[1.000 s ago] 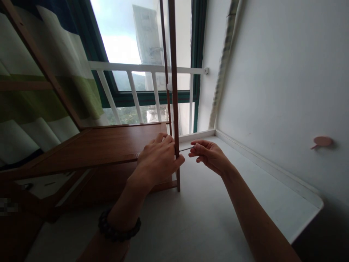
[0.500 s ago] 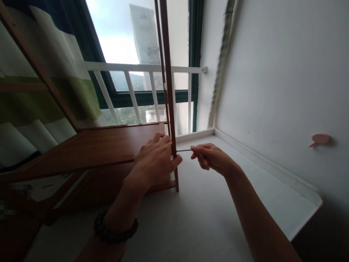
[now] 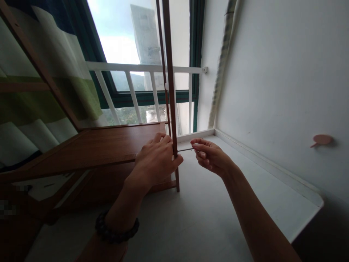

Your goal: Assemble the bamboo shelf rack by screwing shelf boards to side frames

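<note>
A brown wooden shelf rack stands in front of me, its narrow upright post rising past the window. My left hand is closed around the joint of shelf board and post, thumb across the post's near side; the fingertips are partly hidden. From the post's right side a thin metal rod, seemingly a hex key, sticks out level, its tip against the post. My right hand pinches the outer end of this key between thumb and fingers, which hide that end.
The white surface under the rack has a raised rim along the wall. White railing bars and a window lie behind the rack. A curtain hangs at left. On the right wall is a pink hook.
My right hand's fingers have shifted on the hex key, the index finger now raised higher. My left hand keeps its hold on the rack. The view has moved very slightly.
</note>
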Demonstrator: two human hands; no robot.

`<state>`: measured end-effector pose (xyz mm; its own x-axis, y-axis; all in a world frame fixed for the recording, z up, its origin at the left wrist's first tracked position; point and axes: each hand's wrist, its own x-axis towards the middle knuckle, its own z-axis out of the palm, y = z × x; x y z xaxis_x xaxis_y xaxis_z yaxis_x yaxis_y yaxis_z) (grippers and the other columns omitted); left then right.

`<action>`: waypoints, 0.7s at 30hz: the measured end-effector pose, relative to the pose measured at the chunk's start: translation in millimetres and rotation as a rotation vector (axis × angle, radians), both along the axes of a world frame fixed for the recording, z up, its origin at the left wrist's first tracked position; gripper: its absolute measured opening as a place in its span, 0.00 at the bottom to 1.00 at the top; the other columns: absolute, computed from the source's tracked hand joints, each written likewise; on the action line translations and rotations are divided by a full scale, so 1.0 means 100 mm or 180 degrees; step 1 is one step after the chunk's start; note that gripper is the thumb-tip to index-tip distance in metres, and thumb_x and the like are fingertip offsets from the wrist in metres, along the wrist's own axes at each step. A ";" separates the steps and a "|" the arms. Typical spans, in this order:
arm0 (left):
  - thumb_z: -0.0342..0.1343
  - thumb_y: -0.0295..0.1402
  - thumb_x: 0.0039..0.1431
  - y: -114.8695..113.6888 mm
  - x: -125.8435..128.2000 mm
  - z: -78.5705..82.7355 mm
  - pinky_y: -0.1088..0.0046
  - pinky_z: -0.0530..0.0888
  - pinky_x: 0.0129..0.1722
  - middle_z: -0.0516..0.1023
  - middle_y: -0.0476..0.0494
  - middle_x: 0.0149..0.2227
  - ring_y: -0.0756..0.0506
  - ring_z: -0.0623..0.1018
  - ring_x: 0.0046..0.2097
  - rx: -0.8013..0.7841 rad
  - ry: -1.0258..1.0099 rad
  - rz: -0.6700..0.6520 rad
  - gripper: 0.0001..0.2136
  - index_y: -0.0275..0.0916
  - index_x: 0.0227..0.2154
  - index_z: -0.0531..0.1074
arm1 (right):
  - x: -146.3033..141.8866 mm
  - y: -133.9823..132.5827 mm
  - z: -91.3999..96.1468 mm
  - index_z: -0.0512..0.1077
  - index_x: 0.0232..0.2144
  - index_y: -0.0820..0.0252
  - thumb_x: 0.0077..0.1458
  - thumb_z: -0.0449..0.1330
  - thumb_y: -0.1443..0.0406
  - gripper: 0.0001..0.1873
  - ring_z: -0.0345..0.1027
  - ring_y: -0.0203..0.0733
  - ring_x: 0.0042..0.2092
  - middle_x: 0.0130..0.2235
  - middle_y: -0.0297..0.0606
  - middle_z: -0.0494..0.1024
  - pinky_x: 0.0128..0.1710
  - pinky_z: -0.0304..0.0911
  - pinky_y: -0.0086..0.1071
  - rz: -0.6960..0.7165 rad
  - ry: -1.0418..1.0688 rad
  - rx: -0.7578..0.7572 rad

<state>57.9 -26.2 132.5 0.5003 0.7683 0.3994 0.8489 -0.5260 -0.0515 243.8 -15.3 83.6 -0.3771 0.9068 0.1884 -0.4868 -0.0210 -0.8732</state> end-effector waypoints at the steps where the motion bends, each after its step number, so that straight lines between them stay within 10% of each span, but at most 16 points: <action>1: 0.47 0.40 0.56 0.00 0.00 0.00 0.63 0.69 0.35 0.72 0.44 0.38 0.40 0.68 0.45 0.0003 0.0003 -0.0004 0.11 0.40 0.28 0.69 | 0.02 0.01 0.00 0.71 0.35 0.63 0.50 0.62 0.64 0.10 0.58 0.23 0.16 0.18 0.24 0.67 0.12 0.53 0.15 0.0071 0.0015 0.0009; 9: 0.46 0.40 0.56 0.00 0.00 0.00 0.63 0.69 0.34 0.73 0.43 0.38 0.41 0.69 0.44 0.0041 0.0027 0.0018 0.11 0.40 0.29 0.69 | 0.12 0.07 -0.09 0.74 0.38 0.62 0.45 0.66 0.66 0.14 0.75 0.34 0.34 0.33 0.36 0.79 0.22 0.65 0.18 0.0176 -0.0142 0.0439; 21: 0.46 0.39 0.56 -0.01 0.00 0.01 0.63 0.69 0.36 0.73 0.43 0.39 0.40 0.68 0.46 0.0005 0.0049 0.0013 0.11 0.40 0.29 0.70 | -0.16 0.03 -0.02 0.68 0.32 0.61 0.46 0.65 0.59 0.14 0.63 0.27 0.17 0.18 0.25 0.69 0.12 0.55 0.17 -0.0456 0.0141 0.0026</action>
<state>58.3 -27.0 134.0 0.5031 0.7697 0.3930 0.8502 -0.5223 -0.0654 227.4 -12.3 81.6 -0.2350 0.9491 0.2097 -0.5223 0.0586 -0.8507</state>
